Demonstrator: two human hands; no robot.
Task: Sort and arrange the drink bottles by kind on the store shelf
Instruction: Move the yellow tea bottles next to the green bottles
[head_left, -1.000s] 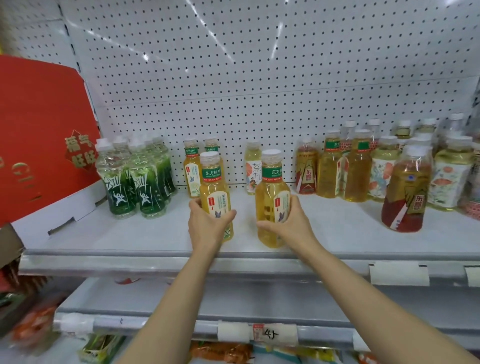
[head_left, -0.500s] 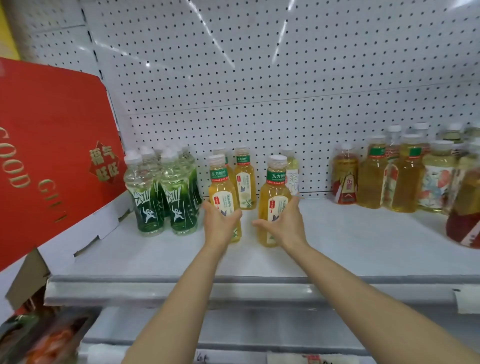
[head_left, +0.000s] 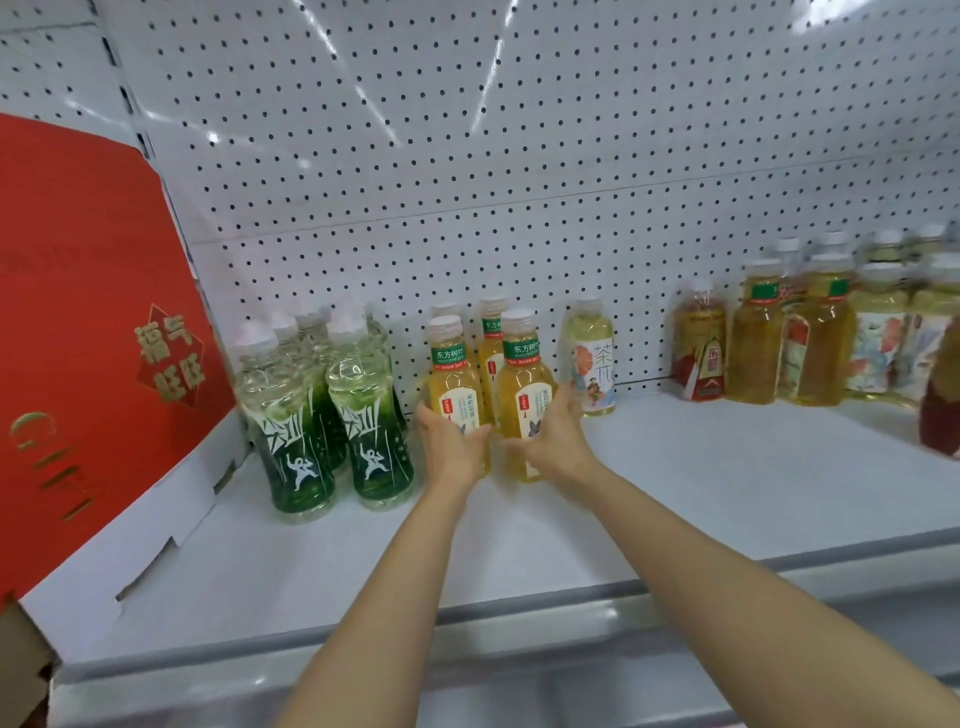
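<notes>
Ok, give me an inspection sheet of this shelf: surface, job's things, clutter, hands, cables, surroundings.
Surface: white shelf, bare across the middle.
Job's things: two yellow tea bottles, left one and right one, upright side by side, two more behind; green bottles grouped at left; pale bottle alone at the back; mixed bottles at right.
Clutter: red gift box leaning at left.
Hands: left hand grips the left one; right hand grips the right one.
Cables: nothing seen.
Surroundings: pegboard wall.
</notes>
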